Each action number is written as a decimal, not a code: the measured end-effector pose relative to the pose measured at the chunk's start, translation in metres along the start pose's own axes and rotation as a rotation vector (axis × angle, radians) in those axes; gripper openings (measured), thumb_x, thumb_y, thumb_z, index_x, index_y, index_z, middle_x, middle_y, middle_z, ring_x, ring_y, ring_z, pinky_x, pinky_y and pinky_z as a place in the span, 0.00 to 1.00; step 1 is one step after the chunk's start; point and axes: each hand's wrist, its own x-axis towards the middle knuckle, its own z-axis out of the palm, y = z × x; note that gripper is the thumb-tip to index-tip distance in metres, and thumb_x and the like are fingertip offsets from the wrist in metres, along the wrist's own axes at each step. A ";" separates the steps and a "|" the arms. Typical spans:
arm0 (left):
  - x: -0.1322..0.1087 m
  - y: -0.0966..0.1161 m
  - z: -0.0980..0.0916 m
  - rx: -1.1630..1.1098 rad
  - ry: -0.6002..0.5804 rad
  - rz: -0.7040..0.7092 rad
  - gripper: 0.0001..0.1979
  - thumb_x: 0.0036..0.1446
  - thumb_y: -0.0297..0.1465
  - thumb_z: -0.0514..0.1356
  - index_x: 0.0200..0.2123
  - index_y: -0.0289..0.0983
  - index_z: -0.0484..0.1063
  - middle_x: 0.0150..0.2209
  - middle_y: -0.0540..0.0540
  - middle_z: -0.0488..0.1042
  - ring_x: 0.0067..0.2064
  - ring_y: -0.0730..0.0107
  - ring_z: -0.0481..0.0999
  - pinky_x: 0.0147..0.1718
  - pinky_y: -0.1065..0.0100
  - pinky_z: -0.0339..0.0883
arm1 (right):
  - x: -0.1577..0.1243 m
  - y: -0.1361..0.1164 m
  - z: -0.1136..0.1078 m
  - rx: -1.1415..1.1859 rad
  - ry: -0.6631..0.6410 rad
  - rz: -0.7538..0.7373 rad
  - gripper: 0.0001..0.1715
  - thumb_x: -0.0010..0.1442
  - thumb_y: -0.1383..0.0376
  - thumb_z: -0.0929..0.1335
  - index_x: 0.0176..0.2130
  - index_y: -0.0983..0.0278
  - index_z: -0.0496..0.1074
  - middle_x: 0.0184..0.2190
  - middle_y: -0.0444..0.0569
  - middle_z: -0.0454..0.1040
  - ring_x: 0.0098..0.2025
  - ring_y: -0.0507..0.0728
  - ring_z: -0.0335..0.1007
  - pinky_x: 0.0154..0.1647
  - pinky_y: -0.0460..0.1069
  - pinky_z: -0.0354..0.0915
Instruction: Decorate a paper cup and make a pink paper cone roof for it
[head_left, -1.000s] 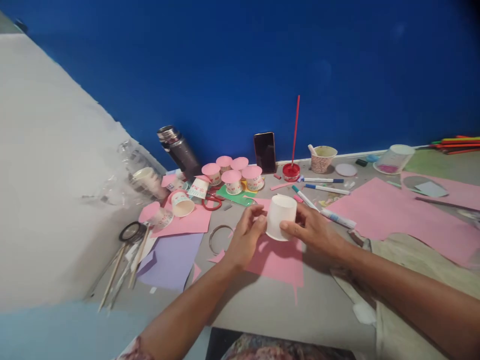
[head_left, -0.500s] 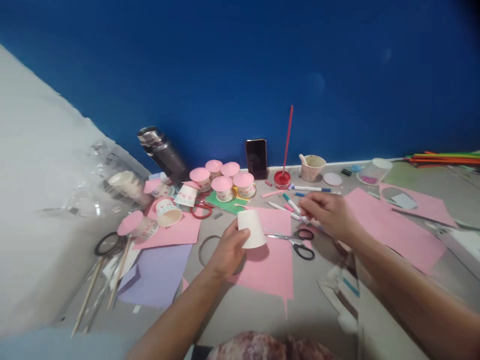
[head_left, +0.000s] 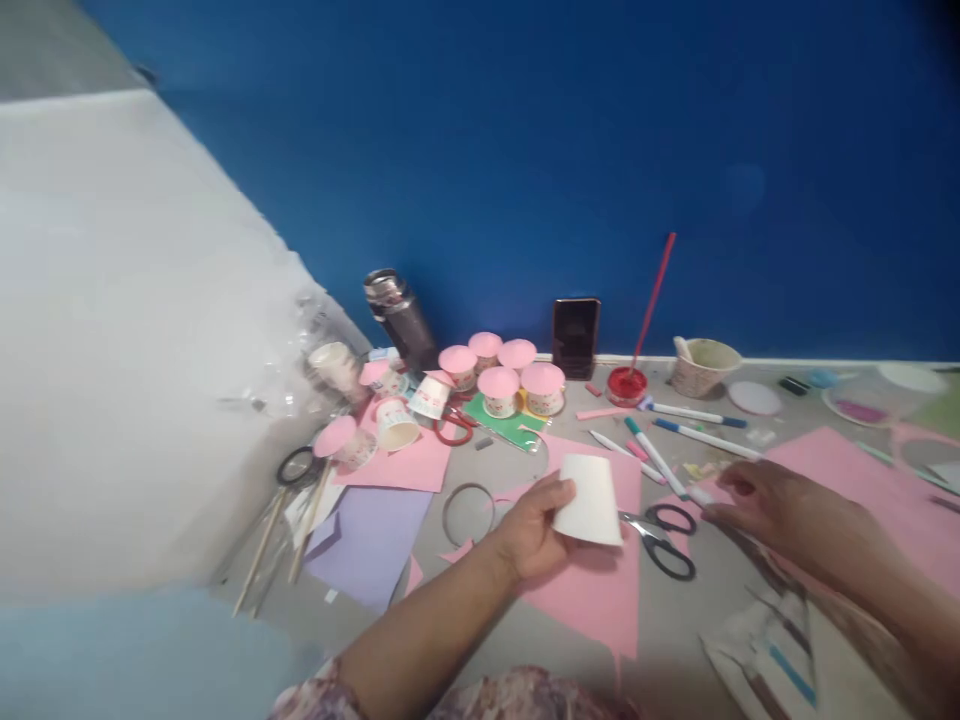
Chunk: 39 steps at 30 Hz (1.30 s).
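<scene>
1 wht cup [head_left: 589,500] | L side in L grip [head_left: 536,530] (wide end dn)

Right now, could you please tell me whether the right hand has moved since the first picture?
Yes: judged against the phone, the right hand has shifted to the right, away from the white cup.

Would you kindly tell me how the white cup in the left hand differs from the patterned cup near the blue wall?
The white cup is in the left hand, while the patterned cup stands on the table. The white cup is mouth down; the patterned cup is mouth up, with a pale stick poking out. The white cup's visible side is plain; the patterned cup's is speckled. Both taper toward their bases.
</scene>
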 end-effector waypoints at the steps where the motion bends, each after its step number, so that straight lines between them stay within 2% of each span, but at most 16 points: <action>1: -0.001 0.001 -0.002 -0.032 0.035 -0.009 0.27 0.55 0.38 0.69 0.54 0.30 0.74 0.44 0.35 0.82 0.43 0.45 0.83 0.46 0.45 0.73 | -0.001 -0.003 -0.003 -0.056 -0.106 0.024 0.15 0.47 0.50 0.76 0.26 0.56 0.74 0.25 0.51 0.79 0.24 0.62 0.73 0.25 0.55 0.60; 3: -0.002 0.008 -0.004 -0.080 0.048 -0.038 0.27 0.58 0.40 0.66 0.55 0.29 0.73 0.45 0.33 0.82 0.42 0.46 0.83 0.42 0.46 0.75 | -0.003 -0.008 -0.007 -0.133 -0.221 0.035 0.15 0.53 0.50 0.72 0.31 0.57 0.73 0.28 0.49 0.80 0.29 0.61 0.75 0.29 0.53 0.60; 5: 0.000 0.016 -0.002 -0.122 0.069 -0.016 0.26 0.60 0.38 0.64 0.58 0.30 0.71 0.47 0.35 0.81 0.43 0.50 0.83 0.44 0.48 0.76 | -0.003 -0.012 -0.009 -0.183 -0.292 0.013 0.15 0.56 0.50 0.70 0.34 0.58 0.73 0.34 0.47 0.81 0.35 0.60 0.76 0.32 0.51 0.59; 8: 0.002 0.025 0.004 -0.133 0.074 -0.009 0.28 0.62 0.36 0.62 0.62 0.31 0.68 0.46 0.34 0.81 0.44 0.50 0.83 0.44 0.50 0.77 | -0.002 -0.015 -0.009 -0.240 -0.329 0.009 0.14 0.60 0.52 0.68 0.33 0.59 0.72 0.35 0.46 0.80 0.36 0.58 0.74 0.32 0.49 0.55; 11: 0.001 0.025 0.008 -0.107 0.080 -0.011 0.30 0.62 0.37 0.62 0.65 0.32 0.66 0.48 0.32 0.81 0.46 0.48 0.82 0.43 0.50 0.77 | 0.000 -0.013 -0.009 -0.278 -0.283 0.045 0.15 0.62 0.53 0.66 0.32 0.60 0.72 0.34 0.48 0.80 0.35 0.58 0.73 0.31 0.49 0.53; 14: -0.001 0.022 0.005 -0.087 0.095 0.006 0.31 0.61 0.40 0.63 0.64 0.34 0.67 0.51 0.33 0.80 0.46 0.46 0.82 0.43 0.49 0.77 | 0.004 -0.004 -0.011 -0.304 -0.201 0.111 0.14 0.62 0.53 0.66 0.36 0.60 0.74 0.38 0.51 0.81 0.38 0.60 0.74 0.32 0.50 0.52; 17: -0.001 0.021 0.001 -0.073 0.138 0.031 0.31 0.59 0.40 0.65 0.63 0.36 0.69 0.50 0.35 0.81 0.45 0.47 0.82 0.44 0.48 0.78 | 0.007 0.006 -0.016 -0.316 -0.164 0.161 0.15 0.60 0.52 0.68 0.37 0.61 0.75 0.40 0.51 0.81 0.40 0.62 0.74 0.32 0.50 0.52; 19: -0.002 0.022 0.000 -0.072 0.177 0.048 0.32 0.57 0.39 0.67 0.63 0.36 0.70 0.48 0.35 0.81 0.44 0.48 0.82 0.44 0.48 0.78 | 0.007 0.007 -0.019 -0.298 -0.094 0.151 0.15 0.61 0.52 0.69 0.36 0.61 0.75 0.39 0.51 0.81 0.40 0.62 0.74 0.32 0.50 0.53; 22: -0.001 0.023 0.004 -0.091 0.216 0.056 0.31 0.55 0.38 0.68 0.61 0.35 0.71 0.47 0.35 0.81 0.43 0.50 0.82 0.43 0.50 0.78 | 0.004 -0.005 -0.019 -0.229 0.000 0.089 0.14 0.65 0.55 0.66 0.33 0.61 0.75 0.37 0.50 0.81 0.39 0.59 0.74 0.34 0.49 0.56; 25: -0.001 0.023 0.008 -0.094 0.213 0.065 0.30 0.54 0.37 0.68 0.59 0.34 0.72 0.45 0.36 0.81 0.43 0.51 0.82 0.43 0.52 0.78 | 0.002 -0.027 -0.011 -0.202 -0.160 -0.043 0.14 0.68 0.60 0.64 0.34 0.60 0.76 0.36 0.47 0.81 0.35 0.56 0.74 0.35 0.48 0.57; 27: 0.000 0.023 0.009 -0.080 0.209 0.076 0.28 0.54 0.37 0.68 0.58 0.33 0.73 0.45 0.35 0.81 0.42 0.51 0.81 0.42 0.53 0.78 | 0.003 -0.041 -0.003 -0.253 -0.227 -0.139 0.11 0.68 0.60 0.66 0.36 0.60 0.76 0.37 0.48 0.82 0.37 0.56 0.75 0.34 0.48 0.57; 30: 0.000 0.022 0.007 -0.061 0.216 0.091 0.27 0.55 0.38 0.68 0.56 0.31 0.73 0.45 0.35 0.81 0.43 0.52 0.81 0.42 0.55 0.77 | 0.006 -0.055 0.009 -0.309 -0.246 -0.211 0.10 0.67 0.59 0.68 0.41 0.62 0.76 0.40 0.51 0.81 0.40 0.59 0.76 0.33 0.49 0.56; 33: 0.001 0.020 0.004 -0.042 0.205 0.096 0.26 0.56 0.39 0.67 0.55 0.31 0.74 0.45 0.35 0.81 0.43 0.52 0.81 0.40 0.57 0.77 | 0.011 -0.064 0.014 -0.350 -0.263 -0.275 0.12 0.70 0.60 0.65 0.44 0.63 0.76 0.44 0.54 0.80 0.44 0.60 0.76 0.34 0.49 0.57; 39: 0.003 0.017 0.001 -0.043 0.185 0.077 0.25 0.58 0.39 0.65 0.55 0.30 0.74 0.44 0.36 0.81 0.43 0.52 0.81 0.45 0.54 0.75 | 0.016 -0.074 0.020 -0.427 -0.289 -0.322 0.11 0.70 0.63 0.65 0.47 0.65 0.75 0.45 0.57 0.79 0.46 0.62 0.78 0.35 0.49 0.60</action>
